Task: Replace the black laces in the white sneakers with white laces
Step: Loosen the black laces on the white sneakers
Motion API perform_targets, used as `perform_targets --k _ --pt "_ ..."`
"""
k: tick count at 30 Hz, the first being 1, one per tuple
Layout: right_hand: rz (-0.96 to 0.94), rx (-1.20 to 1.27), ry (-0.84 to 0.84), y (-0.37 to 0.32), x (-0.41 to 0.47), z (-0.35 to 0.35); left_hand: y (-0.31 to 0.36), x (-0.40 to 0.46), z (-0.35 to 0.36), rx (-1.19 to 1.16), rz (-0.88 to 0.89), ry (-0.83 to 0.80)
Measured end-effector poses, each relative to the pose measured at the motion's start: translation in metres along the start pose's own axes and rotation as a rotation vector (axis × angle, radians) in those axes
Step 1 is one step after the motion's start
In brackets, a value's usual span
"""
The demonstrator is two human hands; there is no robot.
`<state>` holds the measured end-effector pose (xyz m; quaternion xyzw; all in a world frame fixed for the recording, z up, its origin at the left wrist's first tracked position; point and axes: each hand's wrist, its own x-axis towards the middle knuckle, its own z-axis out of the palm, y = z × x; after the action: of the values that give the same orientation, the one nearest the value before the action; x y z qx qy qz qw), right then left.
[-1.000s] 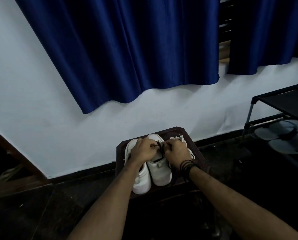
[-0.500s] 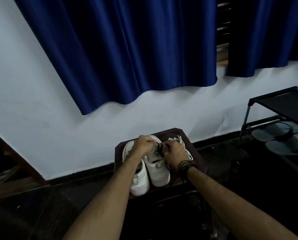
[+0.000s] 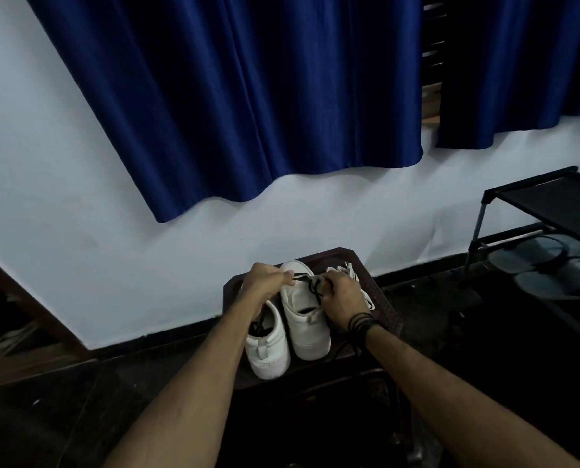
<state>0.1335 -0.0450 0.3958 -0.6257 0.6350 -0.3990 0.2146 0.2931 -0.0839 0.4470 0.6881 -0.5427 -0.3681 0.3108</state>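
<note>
The black lace (image 3: 310, 282) runs taut across the right sneaker (image 3: 304, 310), pinched at each end by the left hand (image 3: 263, 282) and right hand (image 3: 344, 293). Both hands cover the eyelets. The left sneaker (image 3: 269, 346) sits just beside it on the dark worktop (image 3: 381, 309). White laces (image 3: 347, 270) lie partly hidden behind the right hand.
</note>
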Motion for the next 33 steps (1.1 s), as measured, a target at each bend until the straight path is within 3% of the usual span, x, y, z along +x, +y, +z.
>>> perform_targets --k 2,8,13,16,19,21,22,24,26,29,33 --pt "-0.004 0.013 0.001 0.001 0.001 -0.001 0.000 0.004 0.004 -0.082 0.058 -0.041" --pt "0.010 0.012 -0.001 0.005 0.004 0.004 0.011 -0.003 0.005 -0.612 -0.044 0.103" --pt "0.015 0.006 -0.003 0.006 0.006 0.004 0.005 0.007 -0.015 -0.794 -0.129 0.225" --pt "-0.019 -0.014 0.013 0.007 0.006 0.005 0.003 0.004 -0.019 -0.567 -0.176 0.193" --pt "-0.032 -0.011 0.005 0.010 0.007 0.005 0.001 0.002 -0.020 0.176 -0.038 0.209" --pt "-0.024 -0.013 -0.006 0.010 0.006 0.006 0.005 -0.004 -0.015 0.508 0.213 0.326" --pt "-0.024 -0.017 -0.009 0.010 0.006 0.007 0.007 -0.005 -0.011 0.537 0.338 0.324" --pt "-0.029 -0.032 -0.020 0.009 0.005 0.007 0.012 -0.006 0.000 0.549 0.495 0.166" --pt "-0.027 -0.025 -0.019 0.008 0.005 0.007 0.011 -0.008 0.016 0.687 0.529 0.005" --pt "-0.013 -0.008 -0.018 0.008 0.004 0.007 0.013 -0.019 0.030 0.938 0.564 0.014" --pt "0.015 -0.010 -0.029 0.005 0.003 0.008 0.002 -0.015 0.035 0.619 0.525 0.097"
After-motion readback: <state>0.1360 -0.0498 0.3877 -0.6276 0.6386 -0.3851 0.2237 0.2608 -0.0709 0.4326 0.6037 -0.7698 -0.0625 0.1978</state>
